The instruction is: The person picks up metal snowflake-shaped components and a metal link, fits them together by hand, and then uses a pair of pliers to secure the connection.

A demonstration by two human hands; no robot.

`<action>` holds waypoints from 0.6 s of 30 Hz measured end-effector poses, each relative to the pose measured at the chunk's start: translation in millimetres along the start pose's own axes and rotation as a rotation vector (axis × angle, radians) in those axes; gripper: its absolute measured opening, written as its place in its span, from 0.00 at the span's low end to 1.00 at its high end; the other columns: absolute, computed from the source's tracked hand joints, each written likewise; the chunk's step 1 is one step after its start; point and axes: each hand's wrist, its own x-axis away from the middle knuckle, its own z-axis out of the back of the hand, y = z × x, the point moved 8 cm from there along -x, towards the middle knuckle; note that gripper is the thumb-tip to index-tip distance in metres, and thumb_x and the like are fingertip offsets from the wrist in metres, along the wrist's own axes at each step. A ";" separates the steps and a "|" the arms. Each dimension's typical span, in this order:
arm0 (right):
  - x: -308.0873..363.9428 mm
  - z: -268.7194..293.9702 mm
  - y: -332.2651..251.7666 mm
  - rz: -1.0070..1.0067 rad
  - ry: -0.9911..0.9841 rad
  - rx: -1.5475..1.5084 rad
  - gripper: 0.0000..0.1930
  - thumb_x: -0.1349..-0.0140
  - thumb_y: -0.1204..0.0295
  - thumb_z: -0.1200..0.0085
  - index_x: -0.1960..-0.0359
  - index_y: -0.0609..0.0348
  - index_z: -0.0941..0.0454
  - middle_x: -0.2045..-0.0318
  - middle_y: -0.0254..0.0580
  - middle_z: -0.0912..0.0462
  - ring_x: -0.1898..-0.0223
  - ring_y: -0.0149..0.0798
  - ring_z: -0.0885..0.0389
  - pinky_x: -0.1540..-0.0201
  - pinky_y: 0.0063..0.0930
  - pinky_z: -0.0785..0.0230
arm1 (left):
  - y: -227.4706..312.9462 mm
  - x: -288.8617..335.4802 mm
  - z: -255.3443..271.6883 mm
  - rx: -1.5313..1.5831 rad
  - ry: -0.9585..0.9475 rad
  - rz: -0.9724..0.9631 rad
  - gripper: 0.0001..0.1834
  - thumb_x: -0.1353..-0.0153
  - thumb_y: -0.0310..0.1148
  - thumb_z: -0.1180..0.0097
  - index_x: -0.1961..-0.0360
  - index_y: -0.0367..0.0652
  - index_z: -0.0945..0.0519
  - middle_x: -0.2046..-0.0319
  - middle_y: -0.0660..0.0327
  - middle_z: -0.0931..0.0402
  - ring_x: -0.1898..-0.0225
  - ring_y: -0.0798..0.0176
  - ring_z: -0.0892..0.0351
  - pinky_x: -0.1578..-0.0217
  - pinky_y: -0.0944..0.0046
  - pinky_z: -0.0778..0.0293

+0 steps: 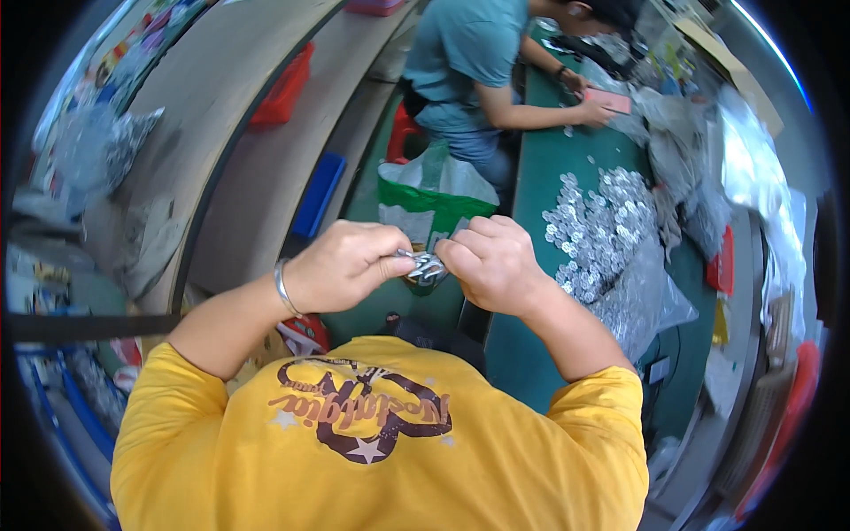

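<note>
My left hand (351, 264) and my right hand (496, 265) are raised close together in front of my chest, both closed in a pinch. Between them hangs a small bundle of shiny silvery metal pieces (428, 268), which seem to sit in a small clear bag. The fingertips of each hand grip one side of its top. Just beyond the hands stands a large green and white woven sack (434, 199). To the right, many flat silvery metal discs (602, 221) lie heaped on the green table (540, 350).
Across the table's far end, a person in a blue-green shirt (465, 53) holds a pink phone (609, 101). Clear plastic bags (642, 296) lie beside the discs. Wooden shelves (257, 177) on the left hold a red bin (285, 87) and a blue bin (319, 195).
</note>
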 end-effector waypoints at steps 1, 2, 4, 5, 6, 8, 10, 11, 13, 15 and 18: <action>-9.0 -5.1 -2.3 0.036 -0.006 -0.046 0.07 0.59 0.69 0.47 0.76 0.52 0.29 0.83 0.29 0.33 0.80 0.32 0.33 0.79 0.26 0.42 | 2.1 10.9 8.4 -0.121 0.007 -0.037 0.10 0.40 0.33 0.50 0.70 0.36 0.26 0.81 0.63 0.28 0.82 0.72 0.25 0.80 0.73 0.31; -20.4 -5.2 -4.8 0.103 -0.016 -0.048 0.07 0.59 0.68 0.47 0.76 0.52 0.28 0.83 0.29 0.33 0.80 0.32 0.33 0.79 0.26 0.41 | -10.3 18.8 12.8 0.056 0.008 0.141 0.09 0.39 0.33 0.51 0.69 0.37 0.27 0.81 0.64 0.28 0.82 0.72 0.25 0.81 0.73 0.31; -44.3 -11.8 -12.8 0.237 0.020 -0.062 0.08 0.59 0.68 0.47 0.74 0.52 0.27 0.83 0.29 0.32 0.80 0.32 0.32 0.79 0.26 0.42 | -28.8 39.6 16.4 0.517 0.121 0.314 0.12 0.37 0.35 0.54 0.69 0.36 0.28 0.85 0.67 0.34 0.87 0.74 0.34 0.82 0.71 0.30; -55.7 -18.3 -16.4 0.285 0.056 -0.086 0.09 0.59 0.69 0.46 0.74 0.54 0.27 0.82 0.30 0.31 0.81 0.33 0.33 0.80 0.27 0.43 | -34.8 49.8 17.1 0.758 0.180 0.348 0.13 0.36 0.37 0.56 0.69 0.36 0.28 0.86 0.68 0.37 0.89 0.75 0.38 0.82 0.71 0.30; -68.1 -28.1 -20.6 0.286 0.045 -0.188 0.07 0.56 0.70 0.46 0.74 0.55 0.28 0.82 0.32 0.30 0.81 0.35 0.32 0.80 0.28 0.42 | -35.1 63.3 20.8 0.879 0.247 0.376 0.15 0.36 0.39 0.58 0.69 0.36 0.28 0.88 0.70 0.40 0.90 0.76 0.45 0.82 0.71 0.30; -92.3 -56.2 -37.5 0.241 -0.021 -0.488 0.05 0.50 0.72 0.47 0.74 0.58 0.28 0.83 0.35 0.29 0.81 0.38 0.31 0.79 0.30 0.40 | -39.3 97.8 27.4 1.046 0.409 0.299 0.15 0.35 0.39 0.58 0.69 0.36 0.28 0.88 0.70 0.40 0.89 0.77 0.44 0.82 0.71 0.30; -99.8 -102.3 -64.9 0.026 -0.328 -0.966 0.05 0.42 0.74 0.53 0.75 0.61 0.29 0.84 0.40 0.29 0.83 0.40 0.30 0.78 0.29 0.38 | -42.0 141.6 46.2 0.696 0.643 0.198 0.13 0.36 0.37 0.57 0.68 0.38 0.28 0.86 0.68 0.36 0.88 0.75 0.38 0.82 0.71 0.31; -100.9 -119.2 -83.2 -0.087 -0.510 -1.105 0.07 0.40 0.75 0.55 0.75 0.61 0.29 0.85 0.40 0.29 0.84 0.38 0.30 0.80 0.26 0.38 | -39.5 169.9 50.7 0.409 0.755 0.298 0.12 0.37 0.37 0.54 0.69 0.38 0.27 0.84 0.65 0.31 0.86 0.72 0.31 0.82 0.70 0.32; -104.5 -134.9 -121.2 0.088 -0.592 -1.096 0.07 0.41 0.74 0.54 0.76 0.61 0.30 0.85 0.40 0.30 0.85 0.37 0.29 0.80 0.25 0.38 | -8.8 214.9 51.5 -0.395 0.880 -0.013 0.14 0.38 0.39 0.53 0.71 0.37 0.27 0.82 0.61 0.28 0.84 0.71 0.27 0.81 0.70 0.32; -114.2 -125.3 -171.7 0.639 -0.339 -0.849 0.07 0.42 0.73 0.51 0.76 0.61 0.30 0.86 0.41 0.30 0.85 0.37 0.29 0.80 0.26 0.37 | -15.4 256.8 38.7 -0.071 0.812 0.327 0.14 0.38 0.38 0.53 0.73 0.36 0.27 0.81 0.59 0.28 0.84 0.71 0.28 0.82 0.71 0.33; -118.3 -154.5 -238.0 0.674 -0.388 -0.977 0.07 0.44 0.72 0.47 0.75 0.62 0.29 0.86 0.39 0.30 0.85 0.35 0.30 0.81 0.27 0.38 | -54.5 336.9 -5.7 0.519 1.041 0.425 0.13 0.38 0.37 0.54 0.69 0.37 0.28 0.81 0.62 0.28 0.84 0.72 0.28 0.83 0.72 0.34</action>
